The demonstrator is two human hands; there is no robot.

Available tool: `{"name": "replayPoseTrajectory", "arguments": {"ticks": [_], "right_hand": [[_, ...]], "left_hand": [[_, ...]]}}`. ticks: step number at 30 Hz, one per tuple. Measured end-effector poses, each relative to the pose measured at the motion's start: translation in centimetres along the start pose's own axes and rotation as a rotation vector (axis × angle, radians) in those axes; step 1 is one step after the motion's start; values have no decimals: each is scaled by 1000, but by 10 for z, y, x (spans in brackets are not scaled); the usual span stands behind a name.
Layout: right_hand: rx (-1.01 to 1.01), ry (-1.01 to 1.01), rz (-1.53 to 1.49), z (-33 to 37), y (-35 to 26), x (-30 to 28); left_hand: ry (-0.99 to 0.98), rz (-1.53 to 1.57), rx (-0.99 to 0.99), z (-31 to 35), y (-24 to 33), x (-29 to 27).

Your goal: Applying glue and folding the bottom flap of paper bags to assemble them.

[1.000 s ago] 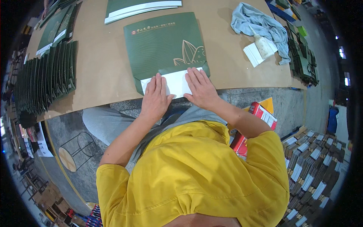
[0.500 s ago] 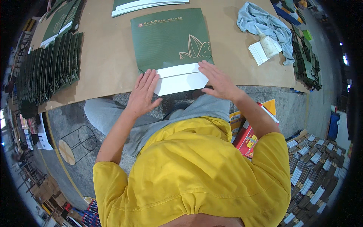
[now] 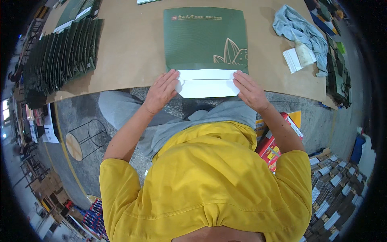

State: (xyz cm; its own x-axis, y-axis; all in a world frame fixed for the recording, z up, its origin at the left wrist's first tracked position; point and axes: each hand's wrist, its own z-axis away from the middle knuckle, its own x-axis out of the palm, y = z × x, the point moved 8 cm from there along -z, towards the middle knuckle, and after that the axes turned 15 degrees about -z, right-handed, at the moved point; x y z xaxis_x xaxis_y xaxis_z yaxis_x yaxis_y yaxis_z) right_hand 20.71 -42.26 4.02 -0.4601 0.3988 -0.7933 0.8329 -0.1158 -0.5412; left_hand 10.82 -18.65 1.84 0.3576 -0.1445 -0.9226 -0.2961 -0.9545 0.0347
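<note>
A flat green paper bag [image 3: 201, 42] with gold line drawing lies on the table before me. Its white folded bottom flap [image 3: 207, 89] faces me and juts past the table's front edge. My left hand [image 3: 163, 89] closes on the flap's left end, fingers together on top. At the right end my right hand [image 3: 250, 89] grips in the same way, its fingertips on the flap's upper corner. Both thumbs are mostly hidden.
Several folded green bags [image 3: 66, 56] stand in a row at the table's left. A blue cloth [image 3: 300, 28], white cards [image 3: 292, 60] and a whitish squeeze bottle [image 3: 305, 54] lie at the right. A round stool [image 3: 74, 146] lies on the floor at left.
My spread thumbs have drawn in, and both hands have closed round the flap's ends. The bag now looks straighter in front of me. The whole view has shifted slightly.
</note>
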Motion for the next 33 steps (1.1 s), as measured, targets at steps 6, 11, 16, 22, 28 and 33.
{"name": "replayPoseTrajectory", "arguments": {"ticks": [6,11,16,22,28,33], "right_hand": [[67,7,-70,-5,6,-5],[268,97,-251,-16,28,-14],[704,255,-380,-25,49,-16],[691,183,247,-60,32,3],[392,406,258,-101,16,49],[228,28,257,-83,29,42]], "left_hand": [[102,1,8,-7,2,-10],[51,134,-44,-20,-9,-14],[-89,259,-370,-34,-28,-4],[-160,-92,-335,-66,-3,4],[-16,-291,-197,-90,23,27],[-317,-272,-97,-85,5,37]]}}
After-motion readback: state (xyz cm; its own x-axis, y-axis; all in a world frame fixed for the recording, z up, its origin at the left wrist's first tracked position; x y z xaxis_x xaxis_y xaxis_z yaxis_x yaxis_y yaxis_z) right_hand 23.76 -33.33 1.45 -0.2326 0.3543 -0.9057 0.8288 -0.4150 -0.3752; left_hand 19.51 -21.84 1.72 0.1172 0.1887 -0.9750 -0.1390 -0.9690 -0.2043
